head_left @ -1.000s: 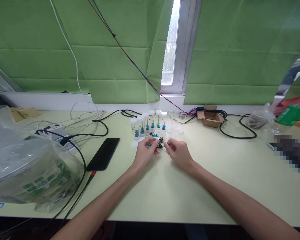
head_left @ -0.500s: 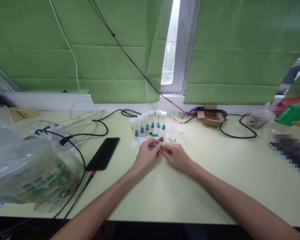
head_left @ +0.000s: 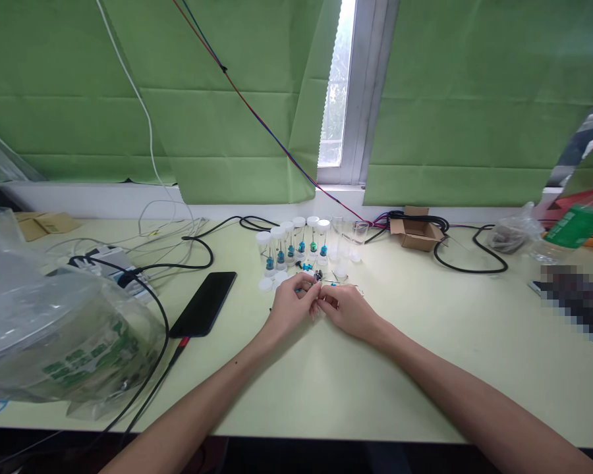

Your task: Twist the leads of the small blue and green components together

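My left hand (head_left: 292, 297) and my right hand (head_left: 343, 306) meet at the middle of the table (head_left: 336, 388), fingertips pinched close together. Between them is a small dark part (head_left: 318, 276), too small to name; it shows just above the left fingertips. Behind the hands stand several clear vials (head_left: 281, 250) with white caps, each holding a small blue or green piece on a thin stem. Loose blue pieces (head_left: 307, 266) lie right in front of the vials. White round caps (head_left: 265, 284) rest left of my left hand. A thin stem with a blue piece (head_left: 333, 284) lies beyond my right fingers.
A black phone (head_left: 203, 304) and a large plastic bag (head_left: 69, 336) are on the left, with black cables (head_left: 165, 316) running past. Clear empty vials (head_left: 348, 237) and an open cardboard box (head_left: 416, 232) stand at the back. A green-labelled bottle (head_left: 576, 224) is at the right.
Both hands stay in nearly the same place. The fingers shift slightly, and the blue piece beyond my right fingers shows more clearly.
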### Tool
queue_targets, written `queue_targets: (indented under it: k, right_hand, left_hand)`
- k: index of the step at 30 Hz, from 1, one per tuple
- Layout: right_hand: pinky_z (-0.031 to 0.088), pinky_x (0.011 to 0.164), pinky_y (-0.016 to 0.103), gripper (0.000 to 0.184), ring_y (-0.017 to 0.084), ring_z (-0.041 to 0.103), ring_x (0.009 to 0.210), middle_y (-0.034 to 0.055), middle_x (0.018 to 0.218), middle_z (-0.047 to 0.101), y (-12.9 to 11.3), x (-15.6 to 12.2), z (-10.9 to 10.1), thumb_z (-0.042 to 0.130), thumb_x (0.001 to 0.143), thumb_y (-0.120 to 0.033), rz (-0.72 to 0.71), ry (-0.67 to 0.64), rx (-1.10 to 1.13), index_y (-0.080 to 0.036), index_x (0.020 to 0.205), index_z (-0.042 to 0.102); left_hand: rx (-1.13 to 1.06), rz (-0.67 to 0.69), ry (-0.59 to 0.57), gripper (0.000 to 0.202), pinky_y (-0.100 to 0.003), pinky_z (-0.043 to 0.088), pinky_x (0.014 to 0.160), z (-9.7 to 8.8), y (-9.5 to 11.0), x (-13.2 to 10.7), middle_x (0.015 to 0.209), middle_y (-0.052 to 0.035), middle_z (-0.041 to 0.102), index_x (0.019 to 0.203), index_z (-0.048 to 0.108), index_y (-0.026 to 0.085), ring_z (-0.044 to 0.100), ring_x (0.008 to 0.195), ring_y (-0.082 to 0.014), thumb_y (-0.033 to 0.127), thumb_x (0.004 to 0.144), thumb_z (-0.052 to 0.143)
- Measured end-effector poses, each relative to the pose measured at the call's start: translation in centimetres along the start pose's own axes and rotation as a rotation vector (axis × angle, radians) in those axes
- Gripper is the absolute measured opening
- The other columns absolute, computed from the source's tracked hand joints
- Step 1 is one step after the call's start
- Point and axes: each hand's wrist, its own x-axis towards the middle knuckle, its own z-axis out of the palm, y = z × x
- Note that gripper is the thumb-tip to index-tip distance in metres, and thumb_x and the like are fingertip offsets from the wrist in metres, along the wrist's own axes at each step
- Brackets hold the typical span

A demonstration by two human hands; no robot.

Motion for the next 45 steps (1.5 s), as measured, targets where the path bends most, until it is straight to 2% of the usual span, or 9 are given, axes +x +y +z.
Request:
queue_targets:
  k: [7, 13, 20, 26, 31, 40, 45]
  right_hand:
    - [0.036, 0.057, 0.023, 0.017, 0.012, 0.051, 0.056, -0.0014, 0.062, 0.062, 0.4, 0.1, 0.2, 0.054, 0.086, -0.012, 0.057, 0.032, -0.061, -0.02, 0.071, 0.058]
    - [0.039, 0.056, 0.025, 0.031, 0.012, 0.049, 0.052, -0.0011, 0.06, 0.057, -0.3, 0.2, 0.0, 0.044, 0.098, -0.029, 0.109, 0.204, 0.076, -0.02, 0.07, 0.054]
    - [0.045, 0.054, 0.025, 0.027, 0.013, 0.055, 0.049, -0.0007, 0.066, 0.063, -1.3, 0.3, -0.4, 0.047, 0.097, -0.043, 0.199, 0.241, 0.288, -0.019, 0.093, 0.059]
    - [0.044, 0.052, 0.024, 0.027, 0.013, 0.054, 0.051, 0.0003, 0.064, 0.061, -1.2, 0.3, -0.4, 0.051, 0.094, -0.043, 0.188, 0.239, 0.246, -0.018, 0.086, 0.061]
    - [0.041, 0.049, 0.024, 0.026, 0.012, 0.049, 0.048, -0.0021, 0.057, 0.054, -1.0, 0.3, -0.3, 0.052, 0.092, -0.041, 0.188, 0.265, 0.251, -0.019, 0.079, 0.056]
    - [0.037, 0.047, 0.024, 0.027, 0.011, 0.046, 0.049, -0.002, 0.061, 0.052, -0.7, 0.4, -0.6, 0.05, 0.093, -0.04, 0.155, 0.32, 0.262, -0.02, 0.075, 0.052]
    - [0.036, 0.047, 0.024, 0.027, 0.011, 0.045, 0.048, -0.0025, 0.059, 0.05, -0.1, 0.5, -0.8, 0.05, 0.094, -0.04, 0.162, 0.361, 0.234, -0.02, 0.075, 0.05]
  left_hand:
    - [-0.002, 0.014, 0.061, 0.029, -0.026, 0.047, 0.051, -0.1, -0.2, 0.2, 0.062, 0.0009, 0.062, 0.082, 0.061, 0.02, 0.058, 0.048, -0.0142, 0.048, 0.082, 0.063]
    - [0.022, 0.021, 0.08, 0.03, -0.026, 0.046, 0.049, -0.1, -0.5, 0.2, 0.071, 0.0006, 0.061, 0.084, 0.06, 0.019, 0.061, 0.049, -0.0137, 0.049, 0.082, 0.063]
    - [0.015, -0.001, 0.005, 0.029, -0.024, 0.041, 0.048, 0.3, -0.2, -0.3, 0.06, 0.003, 0.057, 0.088, 0.059, 0.02, 0.057, 0.048, -0.0132, 0.048, 0.081, 0.064]
    - [-0.007, -0.008, -0.038, 0.028, -0.024, 0.041, 0.047, 0.5, 0.2, -0.6, 0.062, 0.0021, 0.059, 0.085, 0.058, 0.02, 0.057, 0.048, -0.0131, 0.047, 0.081, 0.065]
    - [0.01, 0.008, -0.054, 0.028, -0.024, 0.041, 0.048, 0.6, 0.4, -0.8, 0.064, 0.0019, 0.058, 0.085, 0.058, 0.02, 0.058, 0.049, -0.0131, 0.047, 0.081, 0.066]
    - [0.118, 0.046, -0.055, 0.025, -0.024, 0.041, 0.046, 0.2, 0.4, -0.8, 0.099, -0.0052, 0.066, 0.093, 0.062, 0.02, 0.06, 0.054, -0.0113, 0.044, 0.082, 0.064]
    - [0.201, 0.099, -0.03, 0.018, -0.025, 0.044, 0.053, 0.2, 0.3, -0.8, 0.094, -0.0038, 0.067, 0.092, 0.062, 0.021, 0.058, 0.058, -0.0122, 0.036, 0.082, 0.062]
